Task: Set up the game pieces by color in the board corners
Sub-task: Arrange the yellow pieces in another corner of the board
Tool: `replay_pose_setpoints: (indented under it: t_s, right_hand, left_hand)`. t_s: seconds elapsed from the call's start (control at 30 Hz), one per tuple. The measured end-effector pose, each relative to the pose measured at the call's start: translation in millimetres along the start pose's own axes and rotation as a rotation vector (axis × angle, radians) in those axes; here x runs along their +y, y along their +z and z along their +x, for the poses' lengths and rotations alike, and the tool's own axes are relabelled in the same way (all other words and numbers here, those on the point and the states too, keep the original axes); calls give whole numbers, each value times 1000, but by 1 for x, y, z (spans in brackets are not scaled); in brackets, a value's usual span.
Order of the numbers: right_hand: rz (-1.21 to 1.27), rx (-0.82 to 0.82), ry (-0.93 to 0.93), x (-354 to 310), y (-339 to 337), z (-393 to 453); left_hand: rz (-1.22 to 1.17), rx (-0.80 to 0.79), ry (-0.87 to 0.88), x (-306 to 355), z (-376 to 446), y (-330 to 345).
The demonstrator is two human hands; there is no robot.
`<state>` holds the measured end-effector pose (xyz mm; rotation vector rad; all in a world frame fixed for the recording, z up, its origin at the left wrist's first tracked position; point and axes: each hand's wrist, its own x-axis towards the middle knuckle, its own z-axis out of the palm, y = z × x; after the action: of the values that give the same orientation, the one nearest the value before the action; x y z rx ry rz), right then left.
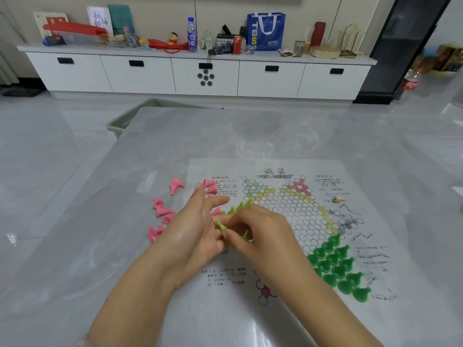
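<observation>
A paper Chinese-checkers board (288, 209) lies flat on the grey table. Several dark green pieces (338, 266) stand upright in its near right corner. Pink pieces (162, 211) lie scattered on the table left of the board, and a few more (210, 187) lie on the board's left margin. Yellow-green pieces (238, 207) lie just beyond my hands. My left hand (198, 231) and my right hand (258, 234) meet over the board's left side. Between their fingertips they pinch a yellow-green piece (221, 226). The board under my hands is hidden.
A small die (337, 198) rests on the board's right margin. A grey bin (125, 121) sits past the table's far left corner. A white cabinet (200, 73) with bottles, a can and a blue bag lines the wall.
</observation>
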<state>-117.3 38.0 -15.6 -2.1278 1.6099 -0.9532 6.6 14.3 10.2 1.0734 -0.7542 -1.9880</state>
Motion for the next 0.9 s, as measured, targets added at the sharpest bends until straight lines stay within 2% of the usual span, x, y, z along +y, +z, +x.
replay_pose_setpoints:
  t_s: [0.2,0.3,0.37,0.47,0.53,0.57,0.67,0.9]
  right_hand:
    - [8,-16,-36,-4,-4,-1]
    - [112,65,56,-1,-20,0]
    - [134,127,158,10,-35,0]
    - [18,65,250,26,-48,-7]
    - [-46,-24,260,29,-47,-13]
    - [-70,-66,250,29,-44,-15]
    - [-152,-133,230,27,-34,-18]
    - [-201,-139,237,25,-16,-16]
  left_hand:
    - [7,-72,63,3,-5,-10]
    - [32,19,199,7,-12,-15]
    - [243,229,331,10,-14,-25]
    - [844,607,441,13,-13,-56]
    - [1229,691,407,12,-13,-76]
    - [1328,674,351,10,-13,-82]
    - [1411,556,211,4,-16,-83]
    - [1599,386,93,-6,-21,-82]
